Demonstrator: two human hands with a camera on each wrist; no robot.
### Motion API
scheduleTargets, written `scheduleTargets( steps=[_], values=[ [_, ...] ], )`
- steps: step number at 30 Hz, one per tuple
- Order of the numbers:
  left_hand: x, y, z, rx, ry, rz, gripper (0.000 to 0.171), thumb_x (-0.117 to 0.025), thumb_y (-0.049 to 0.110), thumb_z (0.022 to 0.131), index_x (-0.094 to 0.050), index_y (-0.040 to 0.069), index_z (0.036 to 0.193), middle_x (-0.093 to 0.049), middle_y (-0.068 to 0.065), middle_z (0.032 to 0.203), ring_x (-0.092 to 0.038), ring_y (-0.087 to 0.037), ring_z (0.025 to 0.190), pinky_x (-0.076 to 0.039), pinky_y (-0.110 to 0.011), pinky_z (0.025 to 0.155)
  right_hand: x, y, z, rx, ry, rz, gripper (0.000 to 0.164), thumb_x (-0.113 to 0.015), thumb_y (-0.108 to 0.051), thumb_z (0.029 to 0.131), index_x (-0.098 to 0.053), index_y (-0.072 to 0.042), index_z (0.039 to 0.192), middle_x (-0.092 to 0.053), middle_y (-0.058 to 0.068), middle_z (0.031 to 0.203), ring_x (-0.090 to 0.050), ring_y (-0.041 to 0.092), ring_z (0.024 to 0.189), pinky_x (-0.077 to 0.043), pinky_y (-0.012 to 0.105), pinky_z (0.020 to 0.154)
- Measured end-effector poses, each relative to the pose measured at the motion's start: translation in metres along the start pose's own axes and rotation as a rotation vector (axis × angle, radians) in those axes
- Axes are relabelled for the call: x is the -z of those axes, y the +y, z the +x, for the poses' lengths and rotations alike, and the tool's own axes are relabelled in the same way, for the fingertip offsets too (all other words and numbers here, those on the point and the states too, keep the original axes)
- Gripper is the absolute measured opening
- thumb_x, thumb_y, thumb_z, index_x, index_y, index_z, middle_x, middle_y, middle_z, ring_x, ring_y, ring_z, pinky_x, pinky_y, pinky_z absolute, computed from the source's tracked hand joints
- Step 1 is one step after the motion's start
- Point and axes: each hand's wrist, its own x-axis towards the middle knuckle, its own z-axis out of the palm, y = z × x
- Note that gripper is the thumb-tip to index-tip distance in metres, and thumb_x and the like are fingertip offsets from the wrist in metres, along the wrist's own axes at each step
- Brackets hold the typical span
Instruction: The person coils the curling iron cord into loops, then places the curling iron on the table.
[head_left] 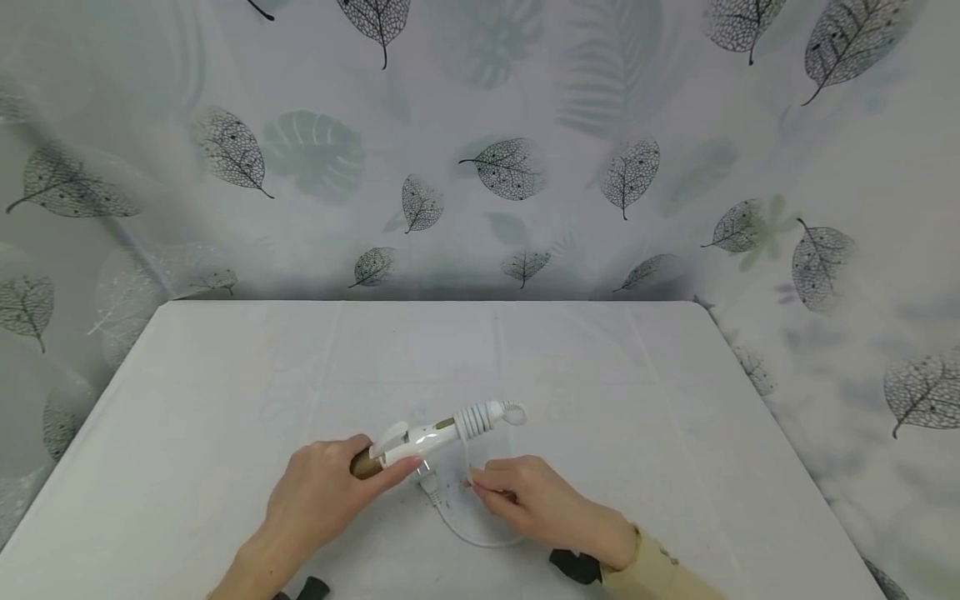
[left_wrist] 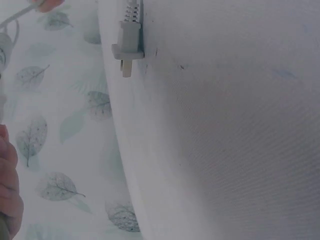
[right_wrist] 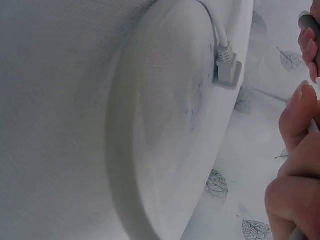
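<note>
A white curling iron (head_left: 426,440) with a brown barrel end lies tilted above the table, its white cord (head_left: 474,422) wound in several turns round the handle. My left hand (head_left: 318,487) grips it at the barrel end, the thumb along its near side. Between thumb and fingers, my right hand (head_left: 536,500) pinches the loose part of the cord just below the coil. From there the cord loops over the cloth to its two-pin plug (left_wrist: 129,42), which lies close under the iron. In the right wrist view, the curled fingers (right_wrist: 300,160) partly hide the pinched cord.
White cloth covers the table (head_left: 225,375). A leaf-patterned curtain (head_left: 465,108) hangs behind it and along both sides. Black pieces (head_left: 576,566) show by the right wrist and at the bottom edge near the left wrist.
</note>
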Motion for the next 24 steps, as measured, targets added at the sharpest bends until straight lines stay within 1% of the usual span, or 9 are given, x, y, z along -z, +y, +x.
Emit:
scheduleTargets(
  steps=[4, 8, 11, 14, 15, 18, 21, 22, 24],
  values=[
    [0.001, 0.001, -0.002, -0.022, -0.012, -0.016, 0.055, -0.063, 0.069, 0.072, -0.039, 0.023, 0.054, -0.022, 0.015, 0.049, -0.024, 0.000, 0.044, -0.018, -0.020, 0.042, -0.002, 0.001, 0.003, -0.055, -0.015, -0.026, 0.026, -0.053, -0.016, 0.097, -0.066, -0.004, 0.115, -0.050, -0.012, 0.067, -0.033, -0.007, 0.054, -0.031, 0.008, 0.047],
    [0.003, 0.001, -0.004, -0.044, -0.044, -0.022, 0.053, -0.063, 0.069, 0.072, -0.041, 0.024, 0.055, -0.023, 0.015, 0.049, -0.023, 0.001, 0.045, -0.018, -0.019, 0.042, -0.003, 0.009, 0.004, -0.090, 0.010, -0.065, 0.023, -0.053, -0.015, 0.096, -0.068, -0.005, 0.110, -0.062, -0.006, 0.077, -0.035, -0.006, 0.055, -0.032, 0.009, 0.048],
    [0.004, -0.001, -0.005, -0.054, -0.067, -0.022, 0.054, -0.062, 0.071, 0.072, -0.041, 0.024, 0.055, -0.023, 0.016, 0.048, -0.021, 0.001, 0.044, -0.017, -0.019, 0.042, -0.002, 0.017, 0.003, -0.083, 0.042, -0.111, 0.019, -0.055, -0.015, 0.095, -0.070, -0.006, 0.104, -0.065, -0.003, 0.091, -0.041, -0.002, 0.063, -0.036, 0.011, 0.055],
    [0.003, -0.003, -0.006, -0.066, -0.074, -0.027, 0.053, -0.062, 0.071, 0.071, -0.041, 0.026, 0.054, -0.022, 0.018, 0.048, -0.020, 0.002, 0.044, -0.017, -0.019, 0.042, 0.000, 0.022, 0.002, -0.050, 0.059, -0.159, 0.017, -0.057, -0.018, 0.095, -0.070, -0.010, 0.102, -0.063, -0.004, 0.096, -0.047, 0.001, 0.075, -0.041, 0.015, 0.064],
    [0.002, -0.003, -0.006, -0.074, -0.072, -0.030, 0.052, -0.062, 0.071, 0.071, -0.041, 0.026, 0.054, -0.022, 0.018, 0.048, -0.020, 0.003, 0.044, -0.016, -0.019, 0.042, 0.001, 0.023, 0.001, -0.044, 0.057, -0.152, 0.016, -0.057, -0.018, 0.095, -0.069, -0.010, 0.103, -0.063, -0.004, 0.095, -0.047, 0.002, 0.075, -0.042, 0.015, 0.064],
    [0.001, -0.005, -0.007, -0.111, -0.064, -0.050, 0.049, -0.063, 0.070, 0.071, -0.042, 0.029, 0.055, -0.021, 0.021, 0.048, -0.019, 0.005, 0.045, -0.016, -0.018, 0.041, 0.006, 0.026, 0.002, -0.093, 0.012, 0.028, 0.014, -0.057, -0.017, 0.095, -0.067, -0.011, 0.103, -0.066, -0.002, 0.092, -0.050, 0.000, 0.075, -0.045, 0.018, 0.066],
    [0.001, -0.005, -0.008, -0.158, -0.056, -0.072, 0.047, -0.065, 0.069, 0.070, -0.042, 0.030, 0.056, -0.019, 0.024, 0.049, -0.017, 0.006, 0.045, -0.015, -0.017, 0.042, 0.011, 0.029, 0.005, -0.100, -0.026, 0.177, 0.005, -0.059, -0.009, 0.092, -0.063, -0.009, 0.091, -0.062, -0.001, 0.079, -0.048, -0.001, 0.069, -0.046, 0.019, 0.063],
    [0.001, -0.006, -0.008, -0.170, -0.055, -0.079, 0.047, -0.065, 0.070, 0.070, -0.042, 0.031, 0.055, -0.018, 0.024, 0.050, -0.016, 0.007, 0.046, -0.015, -0.017, 0.041, 0.013, 0.030, 0.006, -0.084, -0.034, 0.202, 0.005, -0.060, -0.005, 0.090, -0.062, -0.008, 0.086, -0.061, 0.000, 0.078, -0.048, -0.001, 0.070, -0.046, 0.019, 0.063],
    [0.001, -0.006, -0.008, -0.186, -0.052, -0.092, 0.047, -0.065, 0.069, 0.070, -0.041, 0.031, 0.055, -0.017, 0.025, 0.050, -0.015, 0.007, 0.046, -0.014, -0.016, 0.042, 0.016, 0.033, 0.008, -0.016, -0.037, 0.157, 0.012, -0.062, -0.001, 0.087, -0.058, -0.011, 0.080, -0.057, -0.003, 0.073, -0.045, -0.001, 0.068, -0.045, 0.018, 0.062]
  ],
)
